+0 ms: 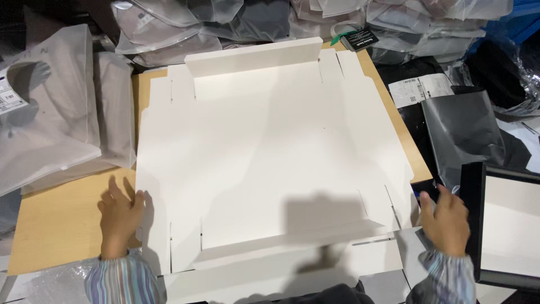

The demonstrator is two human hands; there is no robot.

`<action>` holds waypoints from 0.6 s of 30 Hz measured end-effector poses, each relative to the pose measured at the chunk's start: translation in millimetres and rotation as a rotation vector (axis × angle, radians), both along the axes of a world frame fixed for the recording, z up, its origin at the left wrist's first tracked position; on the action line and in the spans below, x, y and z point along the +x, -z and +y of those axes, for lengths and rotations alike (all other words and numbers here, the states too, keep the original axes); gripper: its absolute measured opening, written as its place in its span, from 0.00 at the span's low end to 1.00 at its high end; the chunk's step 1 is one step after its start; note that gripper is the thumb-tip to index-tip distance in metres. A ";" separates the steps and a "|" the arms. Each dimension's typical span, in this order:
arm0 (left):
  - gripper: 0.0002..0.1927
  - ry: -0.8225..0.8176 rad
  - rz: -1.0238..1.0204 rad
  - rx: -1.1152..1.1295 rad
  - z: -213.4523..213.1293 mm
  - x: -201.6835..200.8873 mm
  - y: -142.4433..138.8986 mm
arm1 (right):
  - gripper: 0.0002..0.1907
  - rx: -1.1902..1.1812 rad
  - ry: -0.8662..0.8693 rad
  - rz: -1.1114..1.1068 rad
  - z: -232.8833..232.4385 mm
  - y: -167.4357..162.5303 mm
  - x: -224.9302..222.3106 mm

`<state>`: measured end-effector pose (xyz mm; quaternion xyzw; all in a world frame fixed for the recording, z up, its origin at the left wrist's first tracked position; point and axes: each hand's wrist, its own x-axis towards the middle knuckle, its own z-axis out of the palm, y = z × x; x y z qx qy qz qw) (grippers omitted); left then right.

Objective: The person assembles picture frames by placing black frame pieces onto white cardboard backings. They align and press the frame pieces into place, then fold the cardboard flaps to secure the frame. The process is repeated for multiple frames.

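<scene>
A large flat white cardboard box blank lies spread over a light wooden table, its far flap folded up. My left hand rests with fingers apart at the blank's left edge, holding nothing. My right hand rests with fingers spread at the blank's right edge, beside a black box lid. Both wrists show striped sleeves.
Frosted plastic garment bags pile up at the left and along the back. A black plastic mailer and a white label sheet lie at the right. Bubble wrap sits at the near left corner.
</scene>
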<state>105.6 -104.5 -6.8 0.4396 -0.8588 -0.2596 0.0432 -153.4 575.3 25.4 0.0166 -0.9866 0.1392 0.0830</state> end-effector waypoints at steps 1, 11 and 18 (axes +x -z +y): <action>0.42 -0.025 0.000 0.047 0.4 2.8 2.0 | 0.34 -0.125 0.037 -0.151 -7.0 -2.5 -11.6; 0.30 -0.008 -0.006 0.024 10.2 -4.1 -27.2 | 0.34 0.213 0.001 -0.313 -27.8 -24.3 -71.9; 0.39 0.045 0.374 0.248 7.4 20.6 -61.5 | 0.37 -0.344 -0.514 -0.374 39.7 -44.5 -120.7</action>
